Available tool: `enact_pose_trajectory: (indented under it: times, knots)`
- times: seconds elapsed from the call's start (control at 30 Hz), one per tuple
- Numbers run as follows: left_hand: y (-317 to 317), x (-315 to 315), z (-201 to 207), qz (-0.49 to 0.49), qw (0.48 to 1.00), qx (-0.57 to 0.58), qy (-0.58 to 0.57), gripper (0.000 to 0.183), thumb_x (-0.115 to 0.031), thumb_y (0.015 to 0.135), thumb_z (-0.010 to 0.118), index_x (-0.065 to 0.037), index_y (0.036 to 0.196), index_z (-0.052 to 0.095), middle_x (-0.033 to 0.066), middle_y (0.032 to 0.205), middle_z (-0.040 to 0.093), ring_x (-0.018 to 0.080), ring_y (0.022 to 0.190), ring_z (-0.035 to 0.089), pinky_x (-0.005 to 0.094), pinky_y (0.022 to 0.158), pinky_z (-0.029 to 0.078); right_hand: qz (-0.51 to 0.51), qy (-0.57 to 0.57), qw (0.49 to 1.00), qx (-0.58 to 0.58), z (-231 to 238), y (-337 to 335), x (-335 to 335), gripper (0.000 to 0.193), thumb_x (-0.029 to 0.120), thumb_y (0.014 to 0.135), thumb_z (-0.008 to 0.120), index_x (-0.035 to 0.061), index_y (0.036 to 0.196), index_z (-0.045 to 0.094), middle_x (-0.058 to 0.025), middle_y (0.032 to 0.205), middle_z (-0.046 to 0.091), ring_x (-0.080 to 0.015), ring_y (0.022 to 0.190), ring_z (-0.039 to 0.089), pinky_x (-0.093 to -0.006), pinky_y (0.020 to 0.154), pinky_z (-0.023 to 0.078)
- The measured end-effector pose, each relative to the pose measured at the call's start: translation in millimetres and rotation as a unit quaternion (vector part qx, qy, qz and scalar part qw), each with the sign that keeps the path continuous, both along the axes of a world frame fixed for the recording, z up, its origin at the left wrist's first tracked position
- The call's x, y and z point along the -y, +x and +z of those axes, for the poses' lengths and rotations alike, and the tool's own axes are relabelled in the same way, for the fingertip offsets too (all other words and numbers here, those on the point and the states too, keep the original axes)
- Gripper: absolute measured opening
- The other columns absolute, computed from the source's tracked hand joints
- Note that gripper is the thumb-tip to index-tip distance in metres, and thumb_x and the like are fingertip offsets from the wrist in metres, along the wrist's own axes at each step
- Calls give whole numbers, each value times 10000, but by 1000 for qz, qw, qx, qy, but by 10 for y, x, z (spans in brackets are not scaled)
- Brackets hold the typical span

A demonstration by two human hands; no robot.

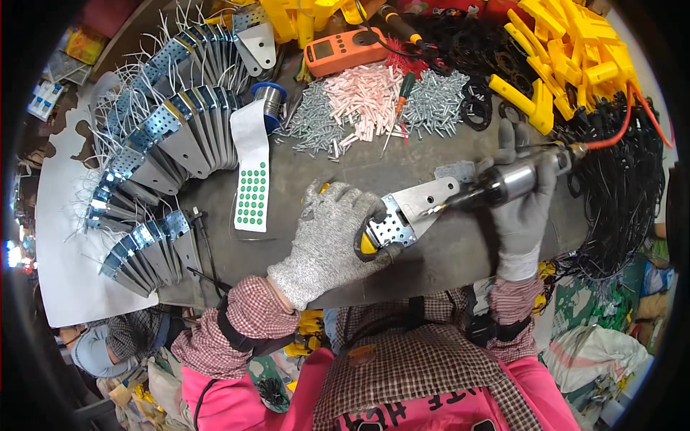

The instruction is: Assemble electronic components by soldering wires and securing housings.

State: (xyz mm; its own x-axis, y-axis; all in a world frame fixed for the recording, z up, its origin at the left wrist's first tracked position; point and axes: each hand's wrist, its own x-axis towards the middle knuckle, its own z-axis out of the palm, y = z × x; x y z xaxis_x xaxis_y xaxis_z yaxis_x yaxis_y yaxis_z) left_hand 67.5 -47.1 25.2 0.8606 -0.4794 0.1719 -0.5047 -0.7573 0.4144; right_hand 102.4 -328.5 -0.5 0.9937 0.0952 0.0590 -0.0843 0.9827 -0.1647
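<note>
My left hand point(327, 233), in a grey knit glove, is closed around a yellow plastic part point(368, 245). A shiny perforated metal bracket point(395, 221) sticks out of that grip, with a flat grey metal plate point(434, 192) with holes extending from it. My right hand point(522, 226), gloved too, grips a silver-and-black air screwdriver point(512, 181) lying nearly level. Its bit points left, close to the plate; whether they touch I cannot tell. The yellow part is mostly hidden under my left fingers.
Rows of metal bracket assemblies with white wires point(188, 144) curve along the left. Behind my hands lie pink sleeves point(365, 97), piles of screws point(435, 100), a solder spool point(270, 100), an orange meter point(345, 52) and a green-dot sticker strip point(251, 183). Yellow housings point(575, 50) and black cables point(622, 187) fill the right.
</note>
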Motion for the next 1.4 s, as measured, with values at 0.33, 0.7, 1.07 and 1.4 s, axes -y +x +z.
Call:
enact_pose_trajectory:
  times: [0.33,0.7,1.07,1.4]
  knots:
    - [41,13,32,-14,1000,-19,18,484,-390,613,860,-114,947,644,95,908,616,335,957,586,525,1084,335,20,3,988,-155,-199,-62,-352,367,144,972,603,30,1309,512,-113,1190,574,-174,950,580,-414,920,524]
    - [56,26,26,-22,999,-29,18,519,-423,611,870,-116,961,642,80,932,636,332,971,594,535,1054,347,26,-28,991,-128,-230,-95,-425,298,165,981,592,34,1235,508,-144,1201,581,-211,990,609,-458,950,523]
    - [21,96,39,0,1000,1,30,577,-503,603,879,-104,929,619,84,926,616,343,958,584,559,1075,329,-3,-141,989,-54,-51,-191,-583,447,251,978,584,63,1346,412,-205,1367,497,-356,1342,472,-641,1103,415]
    - [52,130,-19,74,997,-27,-19,190,-164,706,697,-98,851,593,95,823,589,340,902,586,535,1057,371,-32,-163,981,-98,46,38,-594,464,241,1001,555,72,1395,376,-184,1416,452,-351,1415,389,-661,1096,403]
